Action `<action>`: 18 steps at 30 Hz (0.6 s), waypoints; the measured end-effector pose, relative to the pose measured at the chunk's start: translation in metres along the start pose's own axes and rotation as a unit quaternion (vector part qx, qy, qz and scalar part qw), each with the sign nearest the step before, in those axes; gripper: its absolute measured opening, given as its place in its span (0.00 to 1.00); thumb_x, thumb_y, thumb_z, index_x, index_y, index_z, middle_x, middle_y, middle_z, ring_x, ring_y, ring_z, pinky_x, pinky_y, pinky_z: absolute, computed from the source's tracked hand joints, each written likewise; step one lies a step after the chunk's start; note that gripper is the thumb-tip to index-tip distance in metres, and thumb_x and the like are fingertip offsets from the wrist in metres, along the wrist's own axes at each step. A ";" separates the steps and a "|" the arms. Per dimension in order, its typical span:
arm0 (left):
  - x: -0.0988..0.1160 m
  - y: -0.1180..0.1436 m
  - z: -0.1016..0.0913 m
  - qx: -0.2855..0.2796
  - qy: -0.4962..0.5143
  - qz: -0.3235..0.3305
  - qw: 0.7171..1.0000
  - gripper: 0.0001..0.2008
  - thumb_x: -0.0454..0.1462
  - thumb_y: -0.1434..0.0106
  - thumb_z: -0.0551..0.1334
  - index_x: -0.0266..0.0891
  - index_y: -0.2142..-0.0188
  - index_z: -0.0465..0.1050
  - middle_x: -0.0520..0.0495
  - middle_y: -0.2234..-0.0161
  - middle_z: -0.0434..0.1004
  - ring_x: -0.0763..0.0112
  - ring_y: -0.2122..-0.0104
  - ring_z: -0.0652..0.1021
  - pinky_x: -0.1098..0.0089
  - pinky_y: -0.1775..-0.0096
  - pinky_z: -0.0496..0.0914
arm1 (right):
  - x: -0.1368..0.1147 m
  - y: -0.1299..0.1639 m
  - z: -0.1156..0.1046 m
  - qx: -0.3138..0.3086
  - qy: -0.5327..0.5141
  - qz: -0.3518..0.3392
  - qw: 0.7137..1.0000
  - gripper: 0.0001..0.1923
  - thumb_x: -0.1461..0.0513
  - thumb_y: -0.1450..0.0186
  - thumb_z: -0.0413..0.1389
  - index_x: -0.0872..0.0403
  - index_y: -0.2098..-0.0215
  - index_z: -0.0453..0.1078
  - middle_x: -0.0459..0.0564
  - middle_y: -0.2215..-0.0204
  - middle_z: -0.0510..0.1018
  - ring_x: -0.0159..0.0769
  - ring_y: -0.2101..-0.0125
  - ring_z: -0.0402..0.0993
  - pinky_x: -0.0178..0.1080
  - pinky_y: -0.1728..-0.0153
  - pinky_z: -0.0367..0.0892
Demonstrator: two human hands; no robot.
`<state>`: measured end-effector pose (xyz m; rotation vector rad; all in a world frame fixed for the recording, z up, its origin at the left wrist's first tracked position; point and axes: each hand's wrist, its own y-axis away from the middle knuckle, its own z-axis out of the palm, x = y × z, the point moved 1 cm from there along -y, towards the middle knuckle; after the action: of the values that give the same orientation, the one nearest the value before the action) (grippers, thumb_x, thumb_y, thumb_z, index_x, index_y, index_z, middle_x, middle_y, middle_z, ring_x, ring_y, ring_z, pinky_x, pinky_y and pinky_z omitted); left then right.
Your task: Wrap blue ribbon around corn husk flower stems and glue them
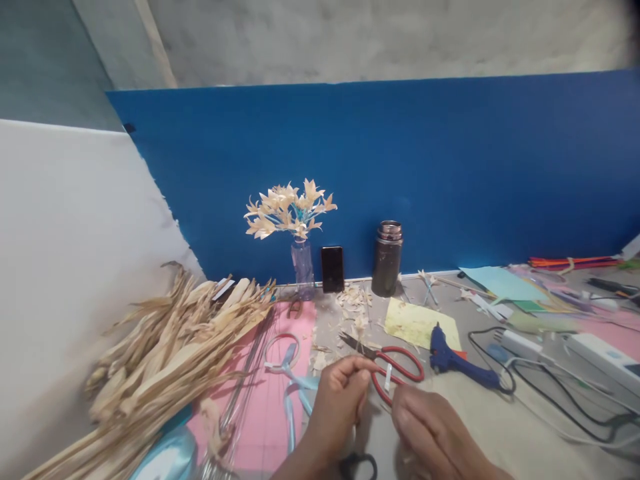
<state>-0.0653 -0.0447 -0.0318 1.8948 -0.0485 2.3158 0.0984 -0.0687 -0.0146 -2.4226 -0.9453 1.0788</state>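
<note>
My left hand [343, 400] is closed in a pinch, thumb against curled fingers. Its fingertips are close to the red-handled scissors [400, 360] lying on the table. To its right, my right hand [433, 430] is curled shut, its fingertips turned away from view. Between the hands, a small whitish strip [389, 377] shows over the scissor handles; whether a hand holds it I cannot tell. What either hand grips is hidden. A dark loop-shaped handle [367, 465] lies below my left hand. Pale blue ribbon [291, 407] rests left of that hand.
Dried corn husks [175, 360] pile up at left beside thin wires [245, 373] on pink paper [270, 427]. Husk flowers [293, 207] stand in a clear vase [303, 267], near a phone [333, 269] and a dark flask [387, 260]. A blue glue gun [460, 363] and cables lie right.
</note>
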 end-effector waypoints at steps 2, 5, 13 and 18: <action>0.001 -0.001 -0.003 0.043 -0.014 0.005 0.999 0.15 0.46 0.46 0.67 0.35 0.68 0.78 0.61 0.90 0.54 0.82 0.88 0.52 0.76 0.82 0.45 | 0.002 0.000 0.003 -0.082 0.049 -0.025 0.995 0.21 0.60 0.28 0.42 0.50 0.79 0.57 0.44 0.83 0.70 0.31 0.82 0.65 0.36 0.79 0.53; 0.008 -0.002 -0.006 0.074 -0.033 0.011 0.997 0.14 0.44 0.48 0.68 0.34 0.70 0.79 0.59 0.90 0.57 0.81 0.88 0.55 0.76 0.82 0.47 | 0.003 -0.012 0.002 -0.190 0.104 -0.012 0.976 0.15 0.62 0.32 0.50 0.52 0.77 0.64 0.46 0.79 0.78 0.32 0.80 0.69 0.37 0.78 0.50; 0.044 -0.012 -0.014 0.077 -0.003 0.050 0.996 0.16 0.46 0.50 0.71 0.37 0.73 0.72 0.60 0.87 0.59 0.83 0.87 0.53 0.77 0.82 0.47 | 0.003 -0.068 -0.002 -0.209 0.096 -0.003 0.973 0.07 0.66 0.41 0.58 0.51 0.75 0.75 0.46 0.78 0.81 0.34 0.79 0.71 0.36 0.76 0.48; 0.021 -0.028 -0.018 0.079 0.037 0.051 0.995 0.23 0.55 0.43 0.65 0.40 0.77 0.64 0.61 0.89 0.52 0.81 0.86 0.51 0.77 0.80 0.48 | 0.034 -0.068 0.028 -0.070 -0.063 0.129 0.987 0.09 0.66 0.38 0.54 0.53 0.74 0.74 0.45 0.76 0.80 0.34 0.74 0.74 0.32 0.72 0.59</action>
<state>-0.0831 -0.0125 -0.0169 1.9173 0.0492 2.5240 0.0643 0.0042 -0.0153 -2.6757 -0.7822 1.3082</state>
